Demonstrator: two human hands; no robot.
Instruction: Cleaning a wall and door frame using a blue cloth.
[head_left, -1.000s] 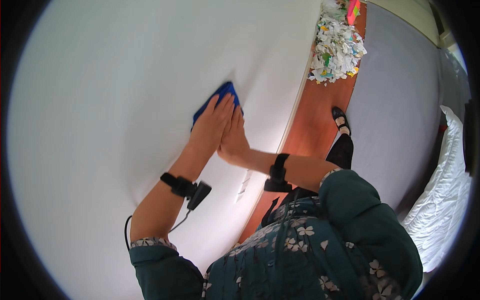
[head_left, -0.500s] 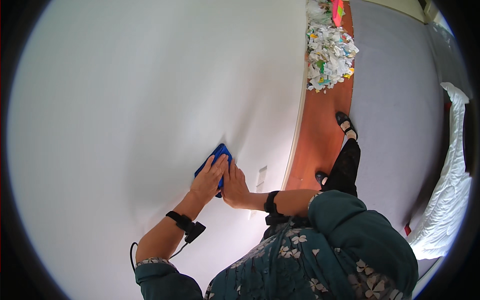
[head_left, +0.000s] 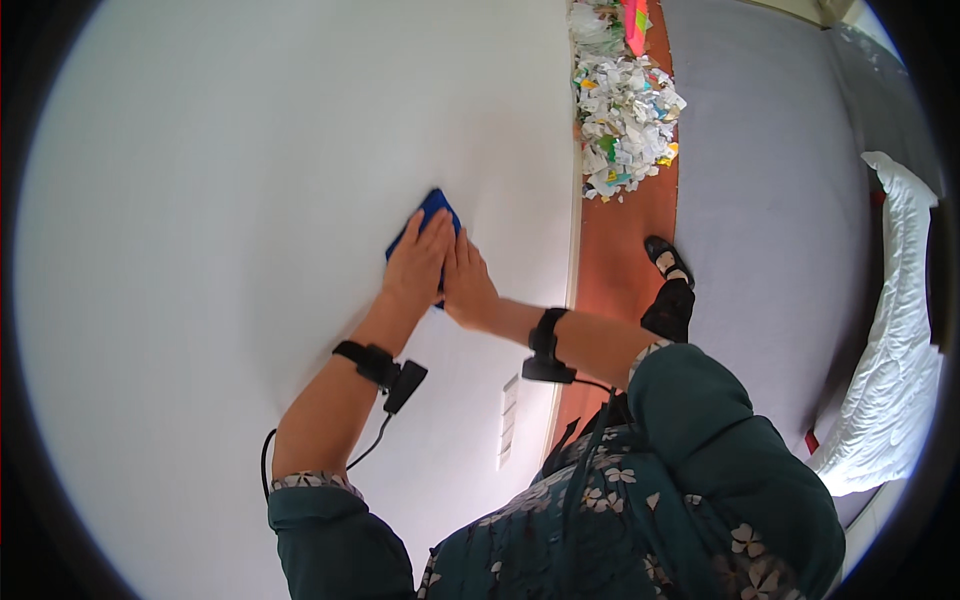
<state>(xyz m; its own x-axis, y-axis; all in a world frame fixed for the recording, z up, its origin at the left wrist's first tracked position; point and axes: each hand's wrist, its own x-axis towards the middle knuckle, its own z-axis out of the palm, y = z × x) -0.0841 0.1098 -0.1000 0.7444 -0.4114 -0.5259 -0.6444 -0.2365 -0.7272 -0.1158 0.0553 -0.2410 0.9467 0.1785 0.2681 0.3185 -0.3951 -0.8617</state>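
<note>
Home bedroom: bed with grey sheet (head_left: 770, 200) and white duvet (head_left: 890, 380); plain white wall (head_left: 250, 200) with socket plate (head_left: 509, 420); reddish wood floor (head_left: 610, 270); pile of shredded paper (head_left: 625, 110).

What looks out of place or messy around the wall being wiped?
A heap of torn paper scraps lies on the orange-brown floor strip at the wall's foot. Otherwise nothing stands out: both hands, left and right, press a blue cloth flat on the white wall.

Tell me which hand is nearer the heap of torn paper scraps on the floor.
Right. The right hand lies on the white wall beside the blue cloth, on the side toward the paper scraps. The left hand presses the cloth, farther away.
</note>
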